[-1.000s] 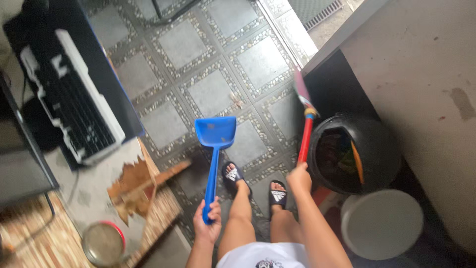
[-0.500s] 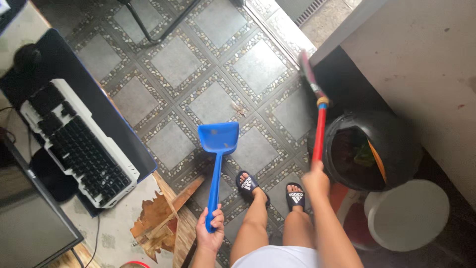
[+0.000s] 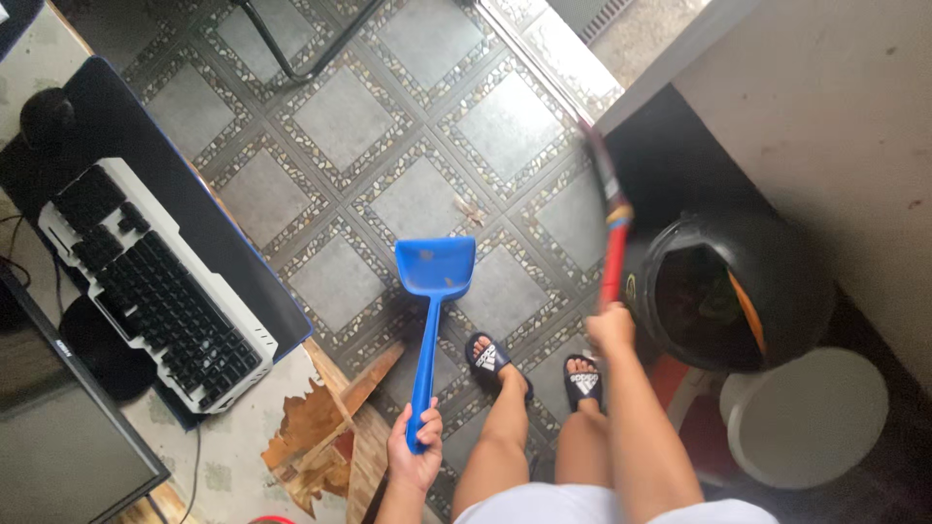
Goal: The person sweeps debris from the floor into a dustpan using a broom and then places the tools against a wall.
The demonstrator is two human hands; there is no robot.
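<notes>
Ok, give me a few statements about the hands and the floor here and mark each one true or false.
1. The left hand holds a blue dustpan by its long handle. True.
2. The right hand grips a broom with a red handle. True.
3. The dustpan is full of rubbish. False: it holds barely anything, only a speck or two.
4. A black bin stands by the person's right side. True.
5. The keyboard lies on the tiled floor. False: it rests on a dark mat on a desk.
6. The person is barefoot. False: both feet wear slides.
</notes>
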